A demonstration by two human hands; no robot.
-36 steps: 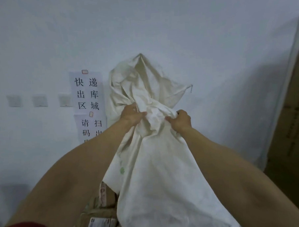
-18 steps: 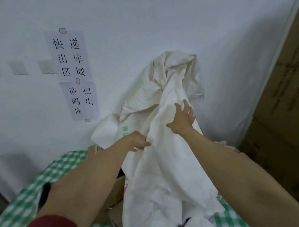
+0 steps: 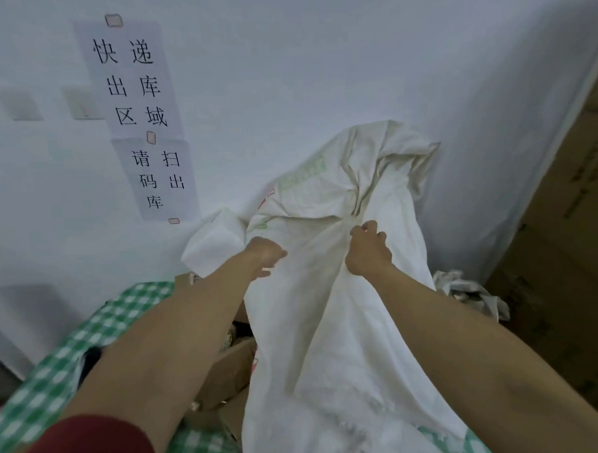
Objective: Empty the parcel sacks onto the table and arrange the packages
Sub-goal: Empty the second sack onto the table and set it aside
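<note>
A large white woven parcel sack point(image 3: 329, 327) hangs upside down over the table, its upper end slumped against the wall. My left hand point(image 3: 266, 255) pinches the cloth on its left side. My right hand point(image 3: 367, 250) grips a fold on its right side at about the same height. Brown cardboard packages point(image 3: 228, 369) lie on the green-checked tablecloth point(image 3: 90, 338) beneath and to the left of the sack, partly hidden by my left forearm. The sack's mouth is out of sight at the bottom edge.
A white wall with two taped paper signs point(image 3: 138, 106) stands directly behind the table. Stacked cardboard cartons point(image 3: 566, 249) rise at the right. A crumpled white bag point(image 3: 465, 291) lies between the sack and the cartons.
The sack's top has dropped lower and slumped against the wall. Both hands regripped the cloth, the right one from open fingers to a closed grip. The view tilted down, showing the table.
</note>
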